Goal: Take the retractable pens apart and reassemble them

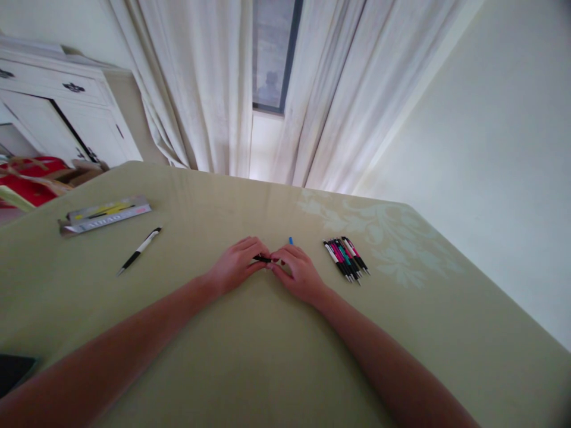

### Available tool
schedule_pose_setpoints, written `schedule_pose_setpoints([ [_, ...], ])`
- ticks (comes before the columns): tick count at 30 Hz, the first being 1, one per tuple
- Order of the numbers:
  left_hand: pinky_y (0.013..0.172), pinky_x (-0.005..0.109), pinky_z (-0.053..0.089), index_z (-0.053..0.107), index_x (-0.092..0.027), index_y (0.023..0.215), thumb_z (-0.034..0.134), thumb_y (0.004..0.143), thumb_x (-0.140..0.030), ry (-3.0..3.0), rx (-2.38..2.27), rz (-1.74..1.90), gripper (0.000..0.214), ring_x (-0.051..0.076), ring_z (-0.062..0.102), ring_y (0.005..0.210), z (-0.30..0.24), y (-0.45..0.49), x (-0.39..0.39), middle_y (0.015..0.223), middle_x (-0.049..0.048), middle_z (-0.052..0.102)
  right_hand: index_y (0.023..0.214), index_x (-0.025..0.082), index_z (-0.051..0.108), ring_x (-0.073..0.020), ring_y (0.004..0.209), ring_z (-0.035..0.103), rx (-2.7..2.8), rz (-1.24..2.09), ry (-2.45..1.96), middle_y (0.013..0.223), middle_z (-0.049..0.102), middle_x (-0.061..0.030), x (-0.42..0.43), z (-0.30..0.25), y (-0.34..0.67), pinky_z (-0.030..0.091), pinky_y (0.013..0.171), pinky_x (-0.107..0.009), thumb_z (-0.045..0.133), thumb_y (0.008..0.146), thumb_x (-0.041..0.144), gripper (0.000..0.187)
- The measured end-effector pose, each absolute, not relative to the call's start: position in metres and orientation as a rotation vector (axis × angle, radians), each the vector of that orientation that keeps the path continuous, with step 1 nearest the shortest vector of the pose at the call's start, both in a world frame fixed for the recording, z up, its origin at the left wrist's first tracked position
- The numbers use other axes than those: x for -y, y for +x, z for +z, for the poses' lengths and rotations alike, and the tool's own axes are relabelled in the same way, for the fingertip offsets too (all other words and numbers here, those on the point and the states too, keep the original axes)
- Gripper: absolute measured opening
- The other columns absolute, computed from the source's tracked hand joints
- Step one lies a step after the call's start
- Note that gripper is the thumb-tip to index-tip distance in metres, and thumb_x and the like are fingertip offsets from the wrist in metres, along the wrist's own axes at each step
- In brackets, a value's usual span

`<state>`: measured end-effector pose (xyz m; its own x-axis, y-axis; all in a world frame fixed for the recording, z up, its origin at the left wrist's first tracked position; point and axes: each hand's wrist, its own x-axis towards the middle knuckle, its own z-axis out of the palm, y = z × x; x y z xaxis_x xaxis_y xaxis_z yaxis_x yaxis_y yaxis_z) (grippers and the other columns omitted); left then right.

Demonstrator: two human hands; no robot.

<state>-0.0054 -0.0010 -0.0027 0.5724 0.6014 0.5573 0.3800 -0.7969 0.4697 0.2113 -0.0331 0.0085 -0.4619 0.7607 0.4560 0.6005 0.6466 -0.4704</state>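
Observation:
Near the middle of the table, my left hand (238,263) and my right hand (298,272) meet fingertip to fingertip. Between them is a thin black pen part (262,258), pinched by both; most of it is covered by my fingers. Just beyond my right hand a small blue piece (291,241) shows, partly hidden. To the right of that hand lies a row of several pens (345,260) with black, white, pink and teal barrels. A single white and black pen (140,251) lies apart on the left.
An open pen box (107,215) lies at the back left of the table (232,368). A dark flat object (15,371) is at the left edge, by my forearm. Beyond stand a white cabinet (66,101), red items (31,178), curtains (200,89) and a wall on the right.

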Motion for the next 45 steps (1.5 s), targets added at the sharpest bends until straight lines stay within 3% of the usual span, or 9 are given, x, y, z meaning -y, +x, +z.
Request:
schedule_pose_setpoints([
  [4,0.084,0.033,0.050,0.064,-0.019,0.106,0.057,0.101,-0.033,2.467,-0.872,1.094,0.016,0.019,0.062,0.092,0.000,-0.004,0.001,0.095,0.0045,0.067,0.099,0.021,0.065,-0.0187,0.083,0.059,2.034,0.310,-1.156,0.088,0.066,-0.0042,0.032,0.011,0.212,0.046,0.081,-0.032,0.055,0.098,0.027,0.012],
  [8,0.079,0.032,0.051,0.066,-0.018,0.103,0.056,0.101,-0.033,2.393,-1.001,1.149,0.018,0.018,0.063,0.082,0.003,-0.004,0.000,0.089,0.0036,0.067,0.090,0.020,0.063,-0.0166,0.075,0.057,1.872,0.352,-1.195,0.082,0.062,-0.0026,0.029,0.013,0.213,0.045,0.072,-0.028,0.054,0.097,0.026,0.014],
  [16,0.077,0.032,0.049,0.066,-0.017,0.098,0.052,0.102,-0.033,2.402,-1.048,1.064,0.022,0.019,0.062,0.084,0.004,-0.004,0.000,0.088,0.0049,0.068,0.084,0.019,0.061,-0.0150,0.072,0.053,1.873,0.341,-1.185,0.077,0.058,-0.0009,0.027,0.011,0.215,0.041,0.069,-0.027,0.051,0.100,0.031,0.023],
  [23,0.076,0.032,0.047,0.068,-0.017,0.095,0.051,0.103,-0.035,2.411,-1.035,1.018,0.026,0.020,0.061,0.083,0.003,-0.006,-0.001,0.086,0.0045,0.068,0.092,0.021,0.065,-0.0154,0.071,0.055,1.847,0.485,-1.092,0.079,0.063,-0.0007,0.026,0.012,0.216,0.044,0.067,-0.027,0.064,0.094,0.037,0.016],
  [29,0.078,0.032,0.046,0.067,-0.018,0.097,0.054,0.102,-0.038,2.498,-0.885,0.947,0.024,0.019,0.061,0.084,0.004,-0.006,0.001,0.086,0.0045,0.067,0.105,0.022,0.066,-0.0158,0.080,0.062,1.877,0.609,-1.041,0.093,0.070,-0.0026,0.030,0.014,0.217,0.049,0.074,-0.028,0.059,0.096,0.030,0.014],
  [36,0.092,0.038,0.047,0.067,-0.019,0.109,0.054,0.101,-0.037,2.573,-0.979,0.908,0.023,0.023,0.061,0.101,0.003,-0.004,0.001,0.104,0.0078,0.067,0.095,0.020,0.060,-0.0143,0.063,0.061,1.675,0.448,-1.270,0.077,0.070,-0.0005,0.027,0.009,0.215,0.045,0.058,-0.025,0.063,0.091,0.032,0.013],
  [40,0.093,0.039,0.048,0.067,-0.019,0.109,0.052,0.102,-0.035,2.566,-1.005,0.878,0.023,0.023,0.061,0.099,0.002,-0.003,0.000,0.103,0.0077,0.066,0.099,0.021,0.060,-0.0143,0.060,0.061,1.803,0.345,-1.373,0.075,0.070,0.0012,0.025,0.005,0.212,0.045,0.065,-0.027,0.065,0.091,0.031,0.014],
  [45,0.093,0.039,0.048,0.066,-0.019,0.108,0.049,0.102,-0.033,2.592,-0.989,0.827,0.022,0.023,0.060,0.101,0.002,-0.002,-0.001,0.103,0.0078,0.066,0.088,0.021,0.062,-0.0187,0.077,0.065,2.037,0.140,-1.489,0.081,0.072,-0.0018,0.025,0.003,0.212,0.039,0.077,-0.031,0.063,0.095,0.030,0.011],
])
